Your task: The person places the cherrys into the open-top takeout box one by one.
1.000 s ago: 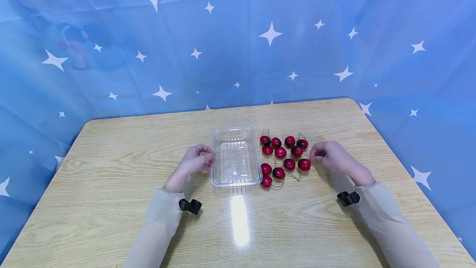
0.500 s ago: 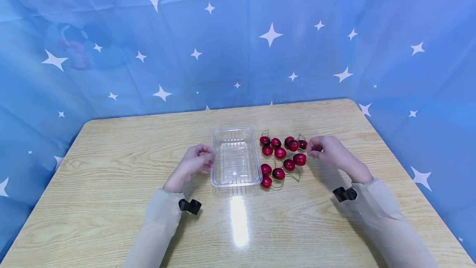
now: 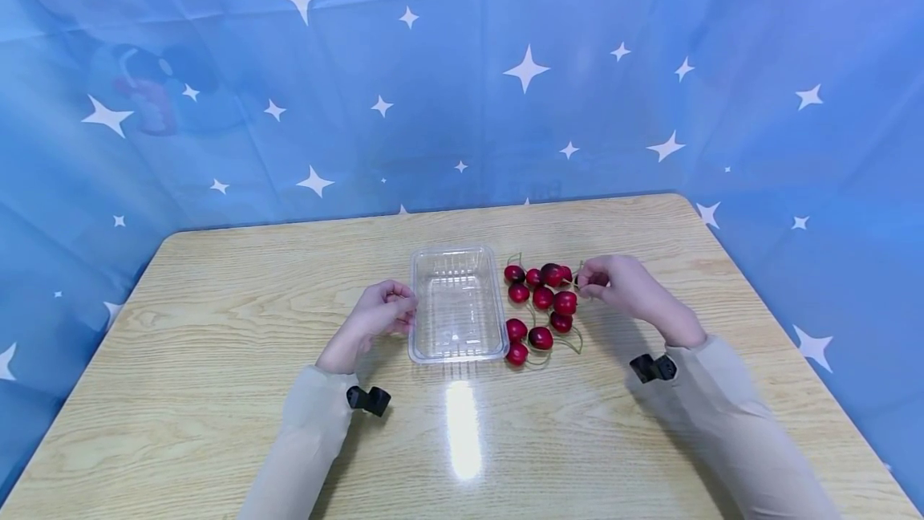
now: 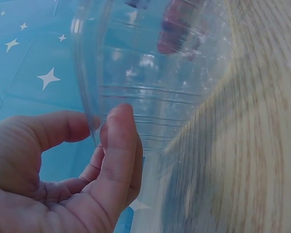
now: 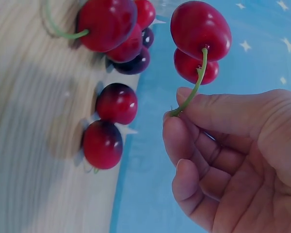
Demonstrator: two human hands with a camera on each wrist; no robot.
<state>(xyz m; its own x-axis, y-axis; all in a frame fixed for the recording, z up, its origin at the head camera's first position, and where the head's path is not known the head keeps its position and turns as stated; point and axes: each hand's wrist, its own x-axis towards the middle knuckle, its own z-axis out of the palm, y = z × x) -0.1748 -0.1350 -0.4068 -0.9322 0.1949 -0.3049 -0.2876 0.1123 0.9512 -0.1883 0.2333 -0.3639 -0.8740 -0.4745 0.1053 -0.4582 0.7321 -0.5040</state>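
Note:
My left hand pinches the left rim of a clear plastic container between thumb and fingers. The container stands on the table, and nothing lies inside it in the head view. Thumb and index finger of my right hand pinch the green stem of a pair of red cherries. One cherry of the pair hides part of the other. In the head view, the held pair overlaps the loose cherries just right of the container.
Several dark red cherries with stems lie on the wooden table right beside the container. Two more cherries sit near my right fingers. A blue cloth with white stars hangs behind the table.
My right hand has moved left and slightly away from me, carrying the pair of cherries leftward over the others toward the container. My left hand and the container have stayed in place.

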